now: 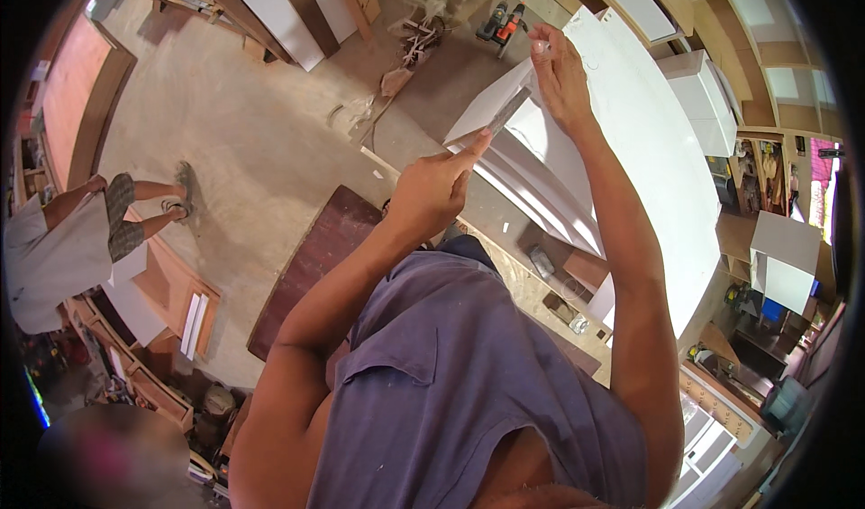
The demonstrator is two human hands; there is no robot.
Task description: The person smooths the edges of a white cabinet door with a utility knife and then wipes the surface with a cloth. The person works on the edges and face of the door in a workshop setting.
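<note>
A long white panel [649, 140] lies on the workpiece in front of me, with white boards beneath its near left edge. At that edge a narrow grey metal tool, which looks like a flat file [510, 113], slants between my hands. My left hand [428, 194] is closed at the tool's near end, its index finger stretched along it and the other fingers curled. My right hand [563, 81] is at the far end, fingers bent round over the panel's edge; its hold on the tool is partly hidden.
Two cordless drills [502, 24] stand on a brown board beyond the panel. A dark red board [315, 266] lies on the floor to my left. Another person [72, 239] stands far left. White cabinet boxes [786, 257] are at the right; boards [288, 9] lean at the back.
</note>
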